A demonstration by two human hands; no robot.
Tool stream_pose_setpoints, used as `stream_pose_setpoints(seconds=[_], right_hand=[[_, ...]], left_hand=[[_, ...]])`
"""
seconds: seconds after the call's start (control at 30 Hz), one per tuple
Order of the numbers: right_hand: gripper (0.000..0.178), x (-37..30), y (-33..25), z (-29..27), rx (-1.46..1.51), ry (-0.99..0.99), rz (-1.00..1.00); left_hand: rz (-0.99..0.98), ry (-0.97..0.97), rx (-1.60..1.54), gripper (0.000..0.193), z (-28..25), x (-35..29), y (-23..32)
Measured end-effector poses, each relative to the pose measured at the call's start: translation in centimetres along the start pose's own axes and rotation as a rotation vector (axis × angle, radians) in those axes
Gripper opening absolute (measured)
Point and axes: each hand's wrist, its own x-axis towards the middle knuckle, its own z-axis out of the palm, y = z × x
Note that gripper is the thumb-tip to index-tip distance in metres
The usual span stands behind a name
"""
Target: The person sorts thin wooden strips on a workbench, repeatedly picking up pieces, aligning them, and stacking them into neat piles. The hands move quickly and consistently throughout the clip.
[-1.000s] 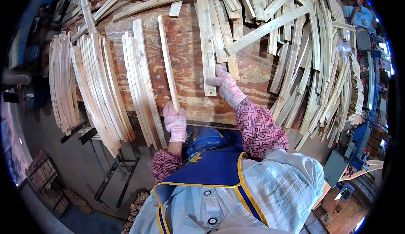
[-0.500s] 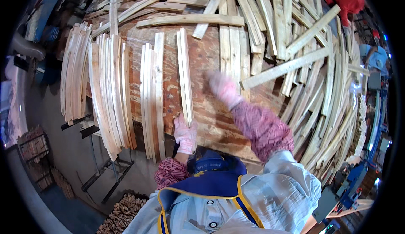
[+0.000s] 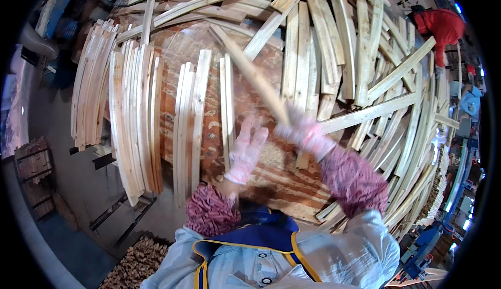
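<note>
My right hand [image 3: 307, 135], in a pale pink-stained glove, grips the near end of a wooden slat [image 3: 254, 75]. The slat slants away to the far left and is blurred by motion. Close by on the left, my left hand [image 3: 247, 153] wears a similar glove; its fingers are spread and nothing is in them. Just left of that hand, two narrow slats [image 3: 226, 101] lie side by side on the stained wooden tabletop [image 3: 213, 127]. Another group of upright-lying slats [image 3: 190, 117] sits further left, apart from the pair.
Bundled slats [image 3: 136, 122] overhang the table's left edge, with a second bundle [image 3: 94, 85] beyond. Loose slats [image 3: 386, 117] are heaped across the right and back. A person in red [image 3: 441, 25] stands at the far right. Wood pieces [image 3: 136, 263] are stacked at lower left.
The slat lying crosswise at the back has left its place, and my right hand now holds a slat. My left hand has let go of the narrow pair and moved right, opening.
</note>
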Motion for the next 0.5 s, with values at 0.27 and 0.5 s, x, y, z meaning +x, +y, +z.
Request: stream_pose_setpoints(seconds=[0.27, 0.5], right_hand=[[0.079, 14.5, -2.5, -4.2, 0.270, 0.558, 0.106], [0.072, 21.8, -3.2, -4.9, 0.772, 0.697, 0.283]], left_hand=[[-0.112, -0.089, -0.075, 0.033, -1.2, -0.3, -0.7], [-0.095, -0.062, -0.187, 0.045, -5.4, -4.4, 0.0]])
